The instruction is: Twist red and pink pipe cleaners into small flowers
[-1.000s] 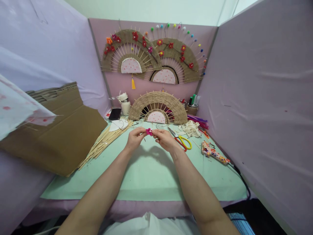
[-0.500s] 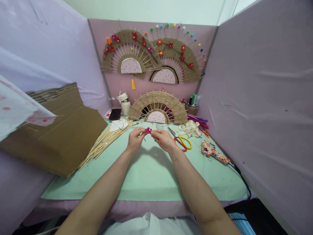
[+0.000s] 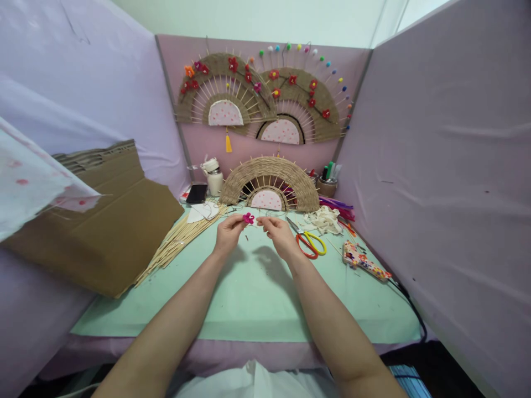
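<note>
My left hand [image 3: 228, 234] pinches a magenta flower [image 3: 248, 219]. My right hand [image 3: 280, 236], just beside the flower, curls toward a pinch; can't tell if it grips anything. Scissors [image 3: 309, 242] lie to its right.

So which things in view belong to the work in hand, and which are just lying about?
Likely part of the job:
pink flower, pinched in the left hand
scissors, beside the right hand
glue gun
woven fan

Probably just lying about:
phone
cream bottle

No readable text or labels
</note>
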The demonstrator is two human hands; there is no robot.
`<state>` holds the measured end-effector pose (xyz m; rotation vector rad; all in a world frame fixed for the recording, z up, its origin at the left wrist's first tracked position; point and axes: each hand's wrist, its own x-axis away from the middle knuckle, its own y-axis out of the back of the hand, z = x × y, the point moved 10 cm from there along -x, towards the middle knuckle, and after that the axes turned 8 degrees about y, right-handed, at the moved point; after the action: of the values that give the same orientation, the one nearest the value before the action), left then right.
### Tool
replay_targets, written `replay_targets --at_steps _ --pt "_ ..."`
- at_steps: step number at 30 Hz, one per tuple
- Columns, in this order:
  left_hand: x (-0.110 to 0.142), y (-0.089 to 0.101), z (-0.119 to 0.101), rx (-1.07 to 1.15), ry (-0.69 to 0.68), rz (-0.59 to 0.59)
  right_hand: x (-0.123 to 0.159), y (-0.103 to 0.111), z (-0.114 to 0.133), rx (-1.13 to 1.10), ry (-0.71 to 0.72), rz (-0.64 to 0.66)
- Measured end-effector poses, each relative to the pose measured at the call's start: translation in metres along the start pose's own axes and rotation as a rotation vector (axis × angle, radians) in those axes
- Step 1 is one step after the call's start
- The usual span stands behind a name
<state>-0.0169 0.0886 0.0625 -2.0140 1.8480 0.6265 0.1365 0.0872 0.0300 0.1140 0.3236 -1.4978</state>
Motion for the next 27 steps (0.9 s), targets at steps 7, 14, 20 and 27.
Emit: replay_targets --at_steps 7,14,20,27 --pt "0.001 -0.013 0.000 0.048 0.100 0.161 -0.001 0.010 0.023 0.054 0.168 -0.053" --pt "0.006 -0.027 -0.002 0.018 0.112 0.337 0.004 0.001 0.017 0.078 0.037 0.079" --pt "0.008 -0.033 -0.004 -0.036 0.088 0.432 0.005 -0.001 0.011 0.117 -0.034 0.146" --pt "0.010 -0.037 -0.003 0.048 0.169 0.458 0.007 -0.014 0.004 -0.081 -0.065 0.221"
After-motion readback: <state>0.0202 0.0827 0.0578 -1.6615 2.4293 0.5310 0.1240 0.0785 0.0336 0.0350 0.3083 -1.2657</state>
